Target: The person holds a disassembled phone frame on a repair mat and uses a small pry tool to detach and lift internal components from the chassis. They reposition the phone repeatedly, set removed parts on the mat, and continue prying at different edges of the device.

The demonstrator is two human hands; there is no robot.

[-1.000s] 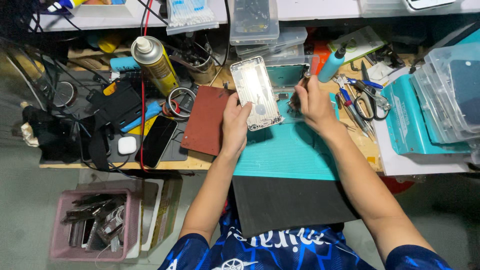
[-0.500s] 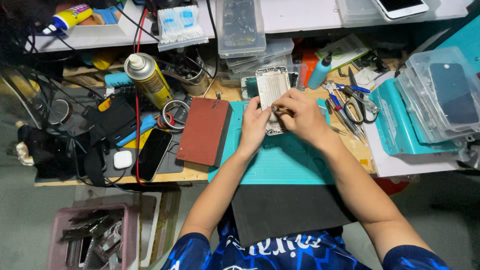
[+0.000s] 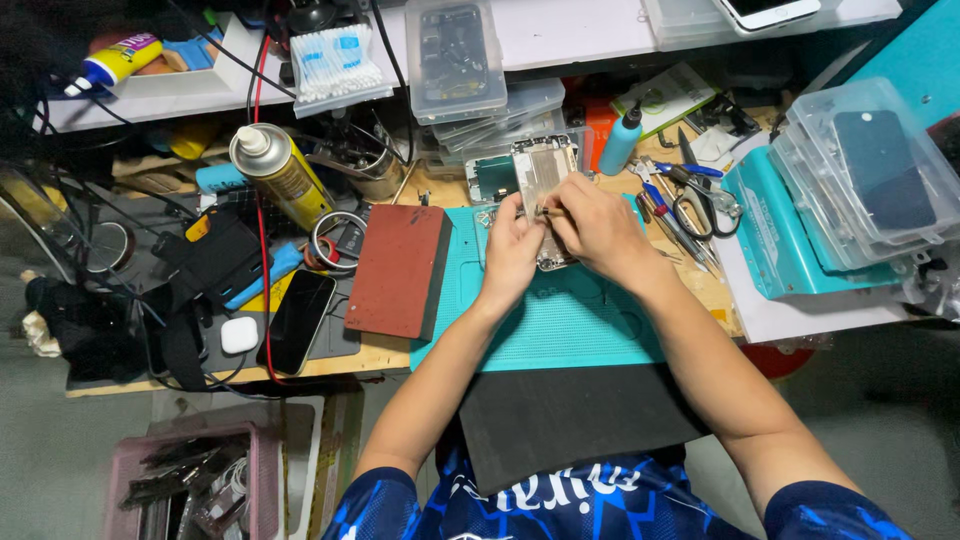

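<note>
The phone frame, a thin metal shell with its inside facing up, lay tilted over the far edge of the teal mat, partly hidden by both hands. The left hand closed on its left edge, fingers curled round the side. The right hand pinched together at the frame's middle, over a small part too tiny to make out; whether it held a tool could not be told. The frame looked light and stiff but thin, with delicate bits inside, so it would likely take a grip best by its long edges, not the open middle.

Just left of the mat lay a red-brown pad, and beside that a dark phone and a white earbud case. A yellow spray can stood tilted behind them. Right of the hands lay scissors and a blue bottle, with clear trays stacked further right on the worktop.
</note>
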